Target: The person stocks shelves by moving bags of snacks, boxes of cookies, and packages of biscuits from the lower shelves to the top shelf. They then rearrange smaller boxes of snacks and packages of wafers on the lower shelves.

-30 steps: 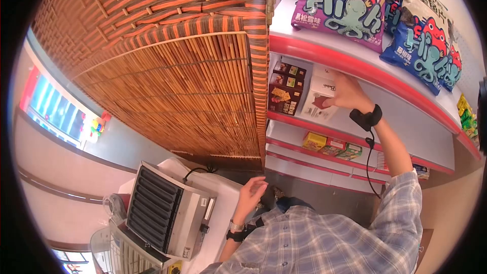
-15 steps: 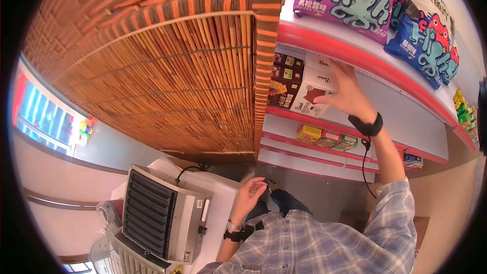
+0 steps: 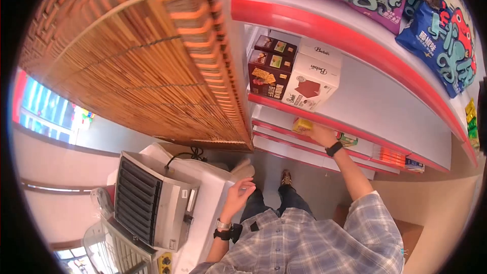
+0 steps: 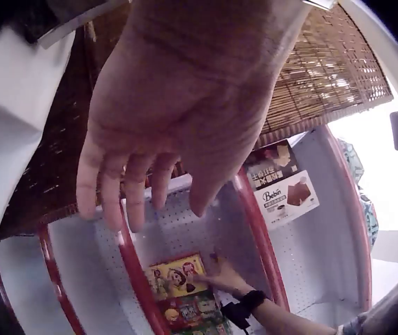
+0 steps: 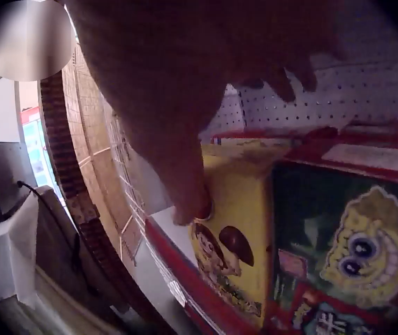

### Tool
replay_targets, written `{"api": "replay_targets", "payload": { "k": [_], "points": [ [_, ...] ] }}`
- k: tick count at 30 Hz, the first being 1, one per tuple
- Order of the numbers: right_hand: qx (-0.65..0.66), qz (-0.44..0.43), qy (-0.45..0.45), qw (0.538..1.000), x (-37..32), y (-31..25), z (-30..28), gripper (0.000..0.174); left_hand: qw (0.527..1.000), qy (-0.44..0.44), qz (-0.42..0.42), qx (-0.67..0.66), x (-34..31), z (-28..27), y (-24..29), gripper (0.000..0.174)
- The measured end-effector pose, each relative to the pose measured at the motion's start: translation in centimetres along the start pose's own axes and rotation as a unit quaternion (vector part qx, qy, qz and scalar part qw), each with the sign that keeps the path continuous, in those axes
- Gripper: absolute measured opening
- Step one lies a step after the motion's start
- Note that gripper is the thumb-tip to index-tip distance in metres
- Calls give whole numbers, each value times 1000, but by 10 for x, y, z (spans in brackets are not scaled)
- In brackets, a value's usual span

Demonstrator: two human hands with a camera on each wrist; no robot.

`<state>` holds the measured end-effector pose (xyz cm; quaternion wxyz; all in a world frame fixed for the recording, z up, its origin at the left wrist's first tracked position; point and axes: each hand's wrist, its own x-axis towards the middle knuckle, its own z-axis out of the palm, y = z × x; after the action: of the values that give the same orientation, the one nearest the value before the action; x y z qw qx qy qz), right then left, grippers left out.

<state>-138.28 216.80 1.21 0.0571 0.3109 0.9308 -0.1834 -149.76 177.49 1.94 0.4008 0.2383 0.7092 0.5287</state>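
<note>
My right hand (image 3: 322,136) is down at a lower shelf, at a yellow box (image 3: 302,125) with cartoon figures on its front. The right wrist view puts the thumb along the left side of this box, while the fingers stretch out above its far part without closing round it. A green box (image 5: 338,230) with a sponge cartoon character stands right beside it. My left hand (image 3: 237,195) hangs in front of my body, near a white-covered table; its fingers are loosely bent and hold nothing.
White boxes (image 3: 313,77) and dark brown boxes (image 3: 269,73) stand on the shelf above. Large snack bags (image 3: 439,45) fill the top shelf. A woven bamboo screen (image 3: 137,86) borders the shelves at left. A metal grill machine (image 3: 147,200) sits on the table (image 3: 203,187).
My right hand has left the white boxes and moved down to the yellow box on the lower shelf. The white boxes now stand beside the brown ones. My left hand stays in front of my body.
</note>
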Motion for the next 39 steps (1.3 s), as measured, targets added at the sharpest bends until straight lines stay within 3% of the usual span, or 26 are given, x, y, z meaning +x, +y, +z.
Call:
{"api": "replay_targets", "payload": {
  "k": [2, 3, 4, 6, 7, 9, 11, 14, 17, 19, 22, 24, 28, 30, 34, 37, 39],
  "points": [
    [76, -1, -69, 995, 26, 33, 31, 68, 999, 26, -25, 12, -5, 10, 7, 35],
    [173, -25, -92, 980, 27, 38, 36, 63, 998, 45, -43, 20, -3, 16, 12, 35],
    [175, -97, -73, 977, 23, 42, 42, 59, 998, 51, -40, 26, 0, 25, 8, 35],
    [36, -17, -149, 988, 9, -6, -5, 47, 995, 83, -42, -32, 4, 47, -9, 34],
    [-54, -48, -155, 985, -2, -19, -18, 51, 994, 90, -44, -31, 5, 60, -5, 34],
    [-95, -236, 109, 961, -31, -14, -4, 61, 994, 79, -47, -67, 8, 84, 4, 33],
    [-91, -327, 144, 929, -66, -19, -18, 77, 994, 83, -49, -45, 13, 104, 7, 33],
    [131, -368, 76, 917, -123, -28, -76, 97, 995, 87, -47, -5, 26, 122, 15, 32],
    [153, -369, 109, 910, -149, -22, -149, 94, 995, 99, -33, 3, 32, 132, 25, 33],
    [179, -330, 237, 896, -149, -15, -190, 93, 995, 103, -15, -4, 39, 138, 31, 32],
    [184, -293, 290, 892, -140, -11, -230, 92, 995, 91, -22, -29, 49, 147, 39, 32],
    [70, -239, 388, 888, -125, -14, -250, 84, 998, 52, 3, -19, 55, 151, 43, 31],
    [71, -196, 347, 914, -68, -6, -224, 76, 1000, 10, 20, -7, 63, 155, 58, 32],
    [100, -176, 224, 953, -50, -14, -219, 79, 1000, -1, 25, 5, 66, 152, 58, 33],
    [87, -203, 247, 943, -37, -23, -219, 84, 998, -15, 50, -28, 69, 143, 48, 33],
    [143, -187, 196, 952, -28, -17, -220, 85, 998, -40, 29, -37, 70, 135, 40, 35],
    [114, -223, 224, 942, -26, -14, -219, 76, 997, -64, 10, -32, 76, 132, 42, 36]
  ]
}}
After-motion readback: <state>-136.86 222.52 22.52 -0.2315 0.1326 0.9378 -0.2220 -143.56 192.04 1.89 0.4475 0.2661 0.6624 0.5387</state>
